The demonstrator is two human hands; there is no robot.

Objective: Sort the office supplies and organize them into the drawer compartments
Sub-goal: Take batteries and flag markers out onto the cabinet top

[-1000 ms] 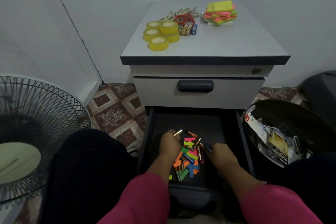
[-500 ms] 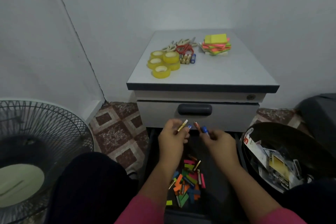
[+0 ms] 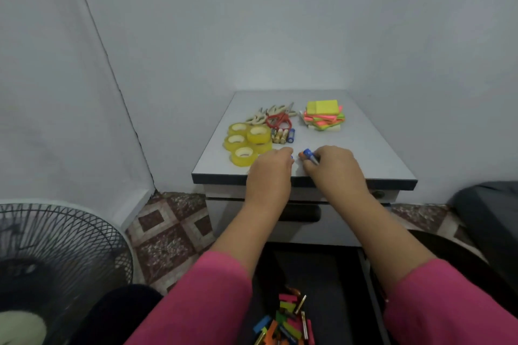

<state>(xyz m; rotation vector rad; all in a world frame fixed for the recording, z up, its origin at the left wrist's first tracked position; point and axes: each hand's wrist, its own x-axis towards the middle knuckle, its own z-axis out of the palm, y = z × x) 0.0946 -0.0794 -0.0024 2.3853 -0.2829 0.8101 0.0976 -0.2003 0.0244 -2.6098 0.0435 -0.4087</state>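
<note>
R hand [image 3: 332, 166] fingers clamped on batteries [image 3: 307, 154], L hand [image 3: 270, 169] grip unclear; batts may roll off surface [image 3: 364, 148] toward 6 o'clock.

A floor fan [image 3: 53, 263] with a dark wire grille stood at lower left on patterned brown-and-cream floor tiles [image 3: 171, 235]. Pale grey walls [image 3: 280, 22] met at a corner behind, a thin dark line running down the left wall to a white skirting board [image 3: 137, 204]. A dark object [image 3: 490, 221], partly cropped, occupied the right edge.
</note>
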